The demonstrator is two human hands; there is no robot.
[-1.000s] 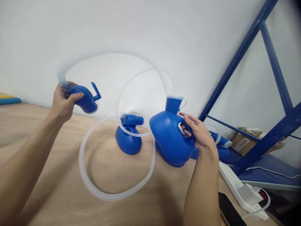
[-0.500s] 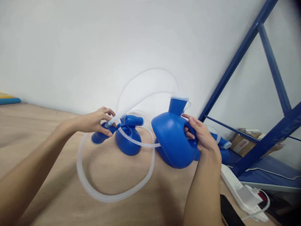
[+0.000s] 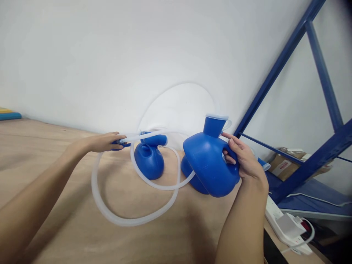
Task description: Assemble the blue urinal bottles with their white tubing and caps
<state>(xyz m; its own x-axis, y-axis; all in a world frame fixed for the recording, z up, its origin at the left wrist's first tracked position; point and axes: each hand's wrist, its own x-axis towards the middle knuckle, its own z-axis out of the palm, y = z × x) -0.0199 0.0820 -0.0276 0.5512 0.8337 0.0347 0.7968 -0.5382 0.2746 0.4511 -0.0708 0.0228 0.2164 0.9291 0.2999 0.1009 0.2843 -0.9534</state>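
My right hand [image 3: 249, 159] grips the handle of a large blue urinal bottle [image 3: 206, 161], raised and tilted, its neck capped in white. One finger reaches toward the cap's strap. At the left, my left hand [image 3: 104, 142] is closed on a blue funnel [image 3: 118, 146], mostly hidden under the fingers, beside the end of a clear hose. That milky hose [image 3: 121, 221] loops over the table. Between my hands stands a second blue urinal bottle [image 3: 150, 161] with a sideways neck. Part of another blue body [image 3: 189, 174] shows behind the raised bottle.
A wooden table [image 3: 176, 242] runs up to a white wall. To the right are a blue metal frame [image 3: 275, 77], a cardboard box [image 3: 283, 167], a white power strip [image 3: 299, 249] with a plugged-in charger and a dark phone [image 3: 272, 249]. Coloured items [image 3: 9, 115] lie far left.
My left hand has moved left and lower, turning the funnel mostly out of sight. The hose now hangs lower between the bottles. The right-hand bottle sits slightly farther right in view.
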